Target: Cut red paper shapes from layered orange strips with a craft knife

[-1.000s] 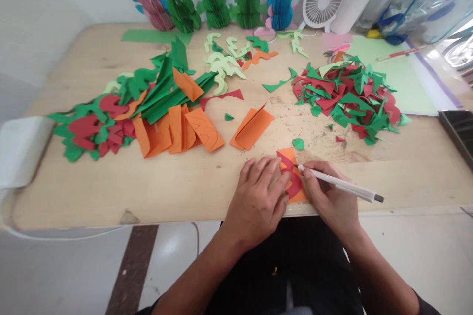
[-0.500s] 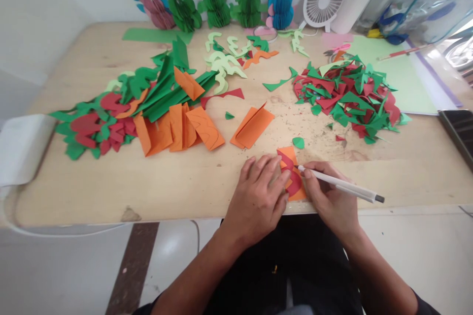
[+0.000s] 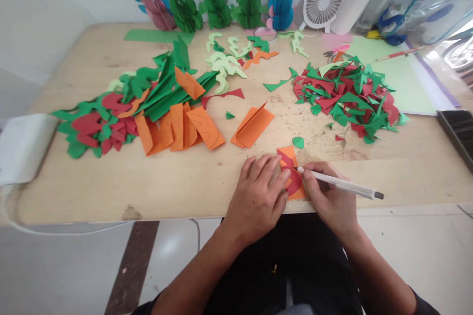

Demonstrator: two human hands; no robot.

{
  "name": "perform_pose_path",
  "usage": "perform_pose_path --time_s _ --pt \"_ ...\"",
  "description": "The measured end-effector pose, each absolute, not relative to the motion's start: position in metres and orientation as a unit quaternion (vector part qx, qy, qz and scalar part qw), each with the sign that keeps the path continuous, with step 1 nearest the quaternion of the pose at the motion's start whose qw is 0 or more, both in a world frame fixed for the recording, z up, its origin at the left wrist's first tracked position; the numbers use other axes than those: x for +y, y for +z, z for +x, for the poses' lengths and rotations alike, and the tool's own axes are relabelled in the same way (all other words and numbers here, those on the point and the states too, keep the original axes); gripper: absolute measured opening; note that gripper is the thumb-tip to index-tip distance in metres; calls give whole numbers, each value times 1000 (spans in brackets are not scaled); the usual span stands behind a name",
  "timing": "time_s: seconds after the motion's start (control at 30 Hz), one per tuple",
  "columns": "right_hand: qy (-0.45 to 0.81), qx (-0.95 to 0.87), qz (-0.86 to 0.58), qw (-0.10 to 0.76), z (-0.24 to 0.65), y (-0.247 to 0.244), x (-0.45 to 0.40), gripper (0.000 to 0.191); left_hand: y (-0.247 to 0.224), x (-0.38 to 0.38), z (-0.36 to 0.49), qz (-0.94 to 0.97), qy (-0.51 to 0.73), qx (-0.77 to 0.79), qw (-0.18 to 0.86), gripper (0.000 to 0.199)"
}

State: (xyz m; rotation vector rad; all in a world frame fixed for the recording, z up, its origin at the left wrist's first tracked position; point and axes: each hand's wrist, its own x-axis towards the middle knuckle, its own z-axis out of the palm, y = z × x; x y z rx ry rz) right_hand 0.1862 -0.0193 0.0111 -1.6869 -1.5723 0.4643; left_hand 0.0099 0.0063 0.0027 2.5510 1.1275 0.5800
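My left hand [image 3: 258, 194] lies with fingers stretched out on a red wavy paper cutout [image 3: 294, 183], holding it down over a piece of orange paper [image 3: 301, 192] near the front edge of the table. In my right hand [image 3: 332, 202], closed between thumb and fingers, is a white pen [image 3: 343, 184] with a dark end. Its tip touches the right edge of the red cutout. Part of the cutout is hidden under my left fingers. Just beyond my hands sit a folded orange paper [image 3: 253, 127] and a small green scrap [image 3: 298, 142].
At the left is a pile of green and red cutouts [image 3: 88, 125] with orange folded papers [image 3: 207, 128]. Paper scraps [image 3: 347, 93] are heaped at the right, near a phone [image 3: 460, 133]. Honeycomb paper figures [image 3: 216, 7] and a white fan [image 3: 325, 0] stand along the wall.
The pen tip has moved very slightly down along the edge of the red cutout. My left hand stays in place, and the view has shifted a touch.
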Motion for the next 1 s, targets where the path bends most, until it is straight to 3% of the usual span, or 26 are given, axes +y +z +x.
perform_pose_path --time_s 1.0 --pt "197 -619 -663 373 188 16 -22 13 4 6 10 886 194 394 151 33"
